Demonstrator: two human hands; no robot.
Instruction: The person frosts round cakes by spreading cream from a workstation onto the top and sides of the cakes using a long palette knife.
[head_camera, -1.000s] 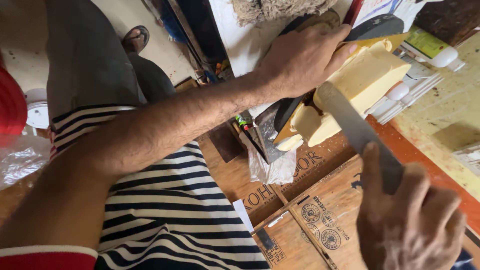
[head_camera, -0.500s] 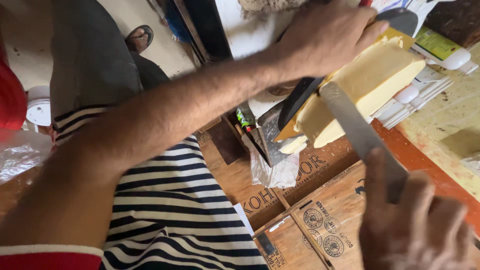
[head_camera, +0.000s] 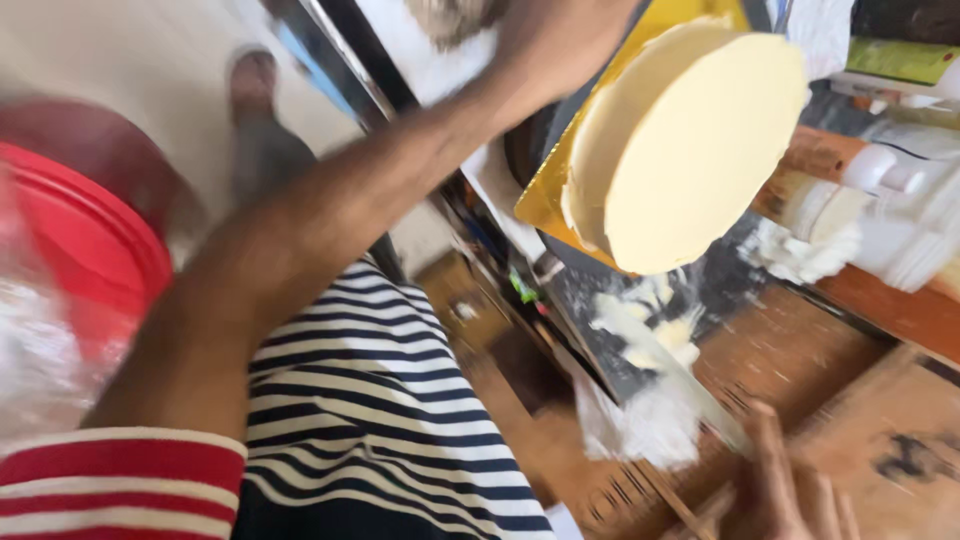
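The left hand reaches up to the top edge of the view, over the back of a round, pale yellow frosted cake. The picture blurs here, so whether its fingers are clasped on the cake's board or only resting there cannot be told. The cake sits on a gold board and is tipped so that its flat top faces the camera.

The right hand is at the bottom right corner, fingers curled around the handle of a long flat spatula. Its blade points up toward the cake and carries smears of cream.

This looks like the smoothing stage of icing a cake. Judging by the tilt, the next move would call for a steady blade laid flat against the cake's side while the other hand keeps the board from slipping.

Below the cake, blobs of scraped cream lie on a dark surface at the edge of a wooden worktable. A red bucket stands at the left edge, and a striped shirt fills the bottom.

Compared with half a second ago, the cake has swung from nearly side-on to face-on, and the view has moved closer and blurred.
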